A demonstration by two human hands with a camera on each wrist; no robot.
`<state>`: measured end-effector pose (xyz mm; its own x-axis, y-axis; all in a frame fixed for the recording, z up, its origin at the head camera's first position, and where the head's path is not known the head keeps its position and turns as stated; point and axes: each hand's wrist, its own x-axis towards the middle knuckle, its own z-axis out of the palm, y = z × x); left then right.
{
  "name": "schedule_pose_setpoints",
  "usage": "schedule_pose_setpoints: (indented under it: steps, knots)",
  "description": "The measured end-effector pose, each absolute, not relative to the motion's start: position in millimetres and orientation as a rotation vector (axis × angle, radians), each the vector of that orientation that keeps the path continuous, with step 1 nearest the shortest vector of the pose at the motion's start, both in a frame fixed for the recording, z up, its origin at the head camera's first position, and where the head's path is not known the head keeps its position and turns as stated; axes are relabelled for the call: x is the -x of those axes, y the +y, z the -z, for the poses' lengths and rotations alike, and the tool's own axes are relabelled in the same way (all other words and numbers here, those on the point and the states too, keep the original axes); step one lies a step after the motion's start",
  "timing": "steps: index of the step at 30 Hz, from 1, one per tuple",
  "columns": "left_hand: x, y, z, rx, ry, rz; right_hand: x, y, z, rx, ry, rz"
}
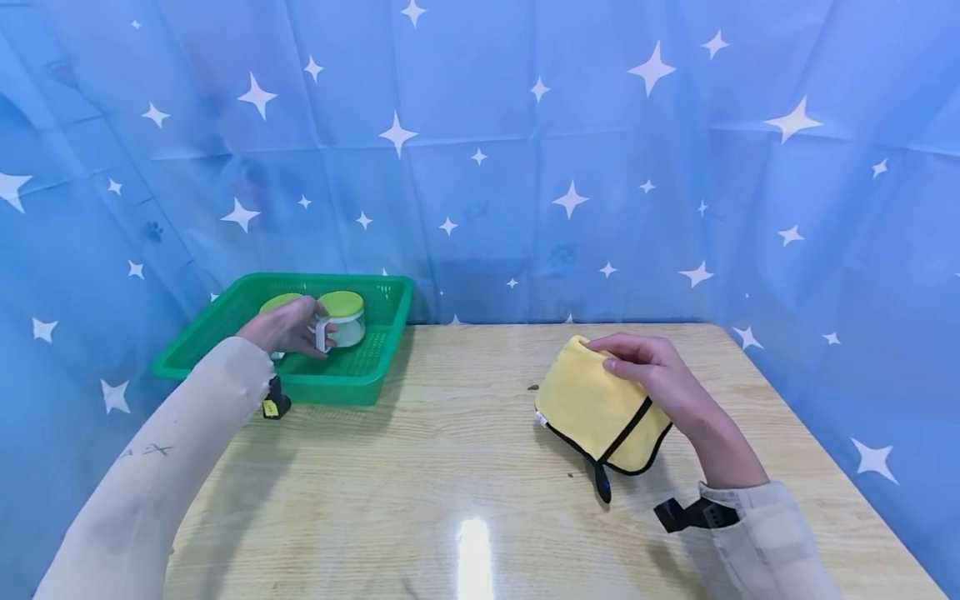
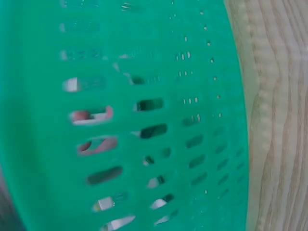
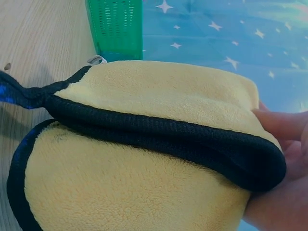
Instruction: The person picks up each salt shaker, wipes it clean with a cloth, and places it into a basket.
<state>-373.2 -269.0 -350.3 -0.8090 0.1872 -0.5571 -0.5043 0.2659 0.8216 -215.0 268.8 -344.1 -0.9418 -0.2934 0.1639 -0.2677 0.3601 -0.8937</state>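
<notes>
In the head view, my left hand [image 1: 296, 325] reaches into the green basket [image 1: 318, 389]. Its fingers curl at the white handle of a clear jar [image 1: 350, 332] with a lime-green lid. A second green-lidded jar [image 1: 279, 302] stands beside it, mostly hidden behind the hand. The left wrist view is filled by the slotted basket wall [image 2: 43, 144], with bits of fingers and white showing through the slots. On the right, my right hand [image 1: 648, 367] pinches the top of a folded yellow cloth [image 1: 588, 400] with black edging and a black hanging loop.
The wooden table [image 1: 420, 483] carries the basket at its back left. A blue star-patterned curtain [image 1: 480, 183] hangs behind the table and along its sides. Small dark marks dot the wood near the cloth.
</notes>
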Motion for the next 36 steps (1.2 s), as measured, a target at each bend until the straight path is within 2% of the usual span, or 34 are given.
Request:
schedule_pose_setpoints:
  steps: [13,23,31,36]
  knots:
    - [362.7,-278.5,353.4,0.157,2.061,-1.36,216.6,266.9,343.6,0.532,2.566,1.694]
    - [349.9,-273.4,319.4,0.151,2.481,-0.884,213.4,273.4,339.6,0.518,2.568,1.728]
    - [343.4,-249.4,305.7,0.115,2.799,-0.983,214.8,291.4,334.3,0.497,2.525,1.843]
    - [326.6,-220.6,304.2,0.053,2.869,-1.092,219.2,307.2,337.9,0.507,2.326,2.023]
